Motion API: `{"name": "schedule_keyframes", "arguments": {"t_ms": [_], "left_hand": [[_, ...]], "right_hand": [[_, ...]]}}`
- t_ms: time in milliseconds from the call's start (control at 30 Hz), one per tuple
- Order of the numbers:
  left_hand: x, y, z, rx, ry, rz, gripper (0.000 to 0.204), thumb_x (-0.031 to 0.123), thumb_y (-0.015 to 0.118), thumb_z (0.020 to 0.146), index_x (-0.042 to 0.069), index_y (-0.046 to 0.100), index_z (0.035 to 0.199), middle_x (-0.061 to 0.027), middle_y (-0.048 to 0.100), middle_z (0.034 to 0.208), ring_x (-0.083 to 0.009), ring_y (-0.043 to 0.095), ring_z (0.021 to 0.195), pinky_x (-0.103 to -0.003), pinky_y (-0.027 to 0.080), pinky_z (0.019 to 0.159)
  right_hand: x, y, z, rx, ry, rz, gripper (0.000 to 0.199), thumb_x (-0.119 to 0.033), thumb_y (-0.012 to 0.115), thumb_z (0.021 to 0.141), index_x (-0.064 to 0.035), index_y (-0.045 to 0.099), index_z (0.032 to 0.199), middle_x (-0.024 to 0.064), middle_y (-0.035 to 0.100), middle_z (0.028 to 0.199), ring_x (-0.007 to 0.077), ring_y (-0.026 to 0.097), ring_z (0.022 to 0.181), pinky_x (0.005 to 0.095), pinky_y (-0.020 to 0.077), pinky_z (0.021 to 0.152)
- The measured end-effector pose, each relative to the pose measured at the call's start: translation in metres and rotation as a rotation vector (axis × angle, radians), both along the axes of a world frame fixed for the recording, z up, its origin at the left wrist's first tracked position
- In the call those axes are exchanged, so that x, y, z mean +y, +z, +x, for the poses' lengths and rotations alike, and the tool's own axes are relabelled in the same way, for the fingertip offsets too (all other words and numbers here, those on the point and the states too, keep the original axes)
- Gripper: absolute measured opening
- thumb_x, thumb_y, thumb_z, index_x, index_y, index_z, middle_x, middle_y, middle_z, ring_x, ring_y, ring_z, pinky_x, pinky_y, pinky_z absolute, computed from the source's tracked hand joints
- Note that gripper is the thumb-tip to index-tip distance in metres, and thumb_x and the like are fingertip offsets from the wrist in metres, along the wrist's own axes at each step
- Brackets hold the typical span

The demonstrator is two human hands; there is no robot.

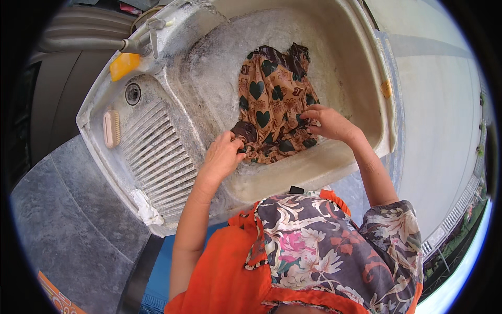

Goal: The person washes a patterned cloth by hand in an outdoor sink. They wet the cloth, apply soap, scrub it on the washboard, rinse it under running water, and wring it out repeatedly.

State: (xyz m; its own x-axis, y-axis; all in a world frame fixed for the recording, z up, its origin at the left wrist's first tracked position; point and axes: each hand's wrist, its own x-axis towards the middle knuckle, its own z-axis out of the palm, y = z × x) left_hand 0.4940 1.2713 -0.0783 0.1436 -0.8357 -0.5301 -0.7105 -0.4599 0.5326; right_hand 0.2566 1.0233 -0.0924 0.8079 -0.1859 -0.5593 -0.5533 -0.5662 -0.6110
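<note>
A wet tan garment (pixel 280 104) with dark green hearts and dark brown patches lies spread in the basin of a worn, cream-coloured laundry sink (pixel 361 78). At its lower left corner, my left hand (pixel 221 155) pinches a dark brown part of the cloth between thumb and fingers. My right hand (pixel 330 123) grips the lower right edge with bent fingers. Between the two hands the cloth is bunched into folds. Parts of the fingertips are hidden in the fabric.
Left of the basin is a ribbed washboard (pixel 159 157) with a pink scrubbing brush (pixel 111 129) and a drain (pixel 133 93). A yellow-orange piece (pixel 124 66) sits below the tap (pixel 146 42). Crumpled white material (pixel 146 207) rests on the near-left rim. Another orange piece (pixel 386 89) is on the right rim.
</note>
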Motion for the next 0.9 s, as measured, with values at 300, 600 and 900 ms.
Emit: {"name": "schedule_keyframes", "arguments": {"t_ms": [300,600,900], "left_hand": [[-0.013,-0.061,-0.016,0.852,1.478,0.244,0.082,0.053,0.059,0.093,0.016,0.019,0.153,-0.0129,0.024,0.157,-0.0341,0.027,0.143,-0.064,0.034,0.101],[-0.001,-0.079,-0.028,1.490,1.837,-0.048,0.056,0.047,0.045,0.101,0.011,0.039,0.144,-0.0120,0.047,0.141,-0.0233,0.050,0.125,-0.044,0.049,0.094],[-0.041,0.052,0.039,1.492,1.374,-0.459,0.055,0.041,0.049,0.101,0.007,0.040,0.143,-0.0149,0.047,0.140,-0.0245,0.050,0.124,-0.042,0.050,0.092]], "right_hand": [[0.060,-0.097,0.125,0.089,0.012,-0.462,0.046,-0.024,0.073,0.081,-0.0145,0.059,0.124,0.0180,0.048,0.128,0.0454,0.048,0.120,0.0513,0.0551,0.084],[0.153,0.077,0.174,-0.564,0.045,0.650,0.026,-0.021,0.071,0.083,-0.0026,0.054,0.091,0.0156,0.058,0.082,0.0348,0.061,0.079,0.0417,0.0494,0.069],[0.130,0.148,0.273,-1.231,0.042,-0.314,0.023,-0.008,0.074,0.067,-0.0103,0.054,0.075,0.0048,0.050,0.071,0.0233,0.060,0.060,0.0350,0.0476,0.047]]}}
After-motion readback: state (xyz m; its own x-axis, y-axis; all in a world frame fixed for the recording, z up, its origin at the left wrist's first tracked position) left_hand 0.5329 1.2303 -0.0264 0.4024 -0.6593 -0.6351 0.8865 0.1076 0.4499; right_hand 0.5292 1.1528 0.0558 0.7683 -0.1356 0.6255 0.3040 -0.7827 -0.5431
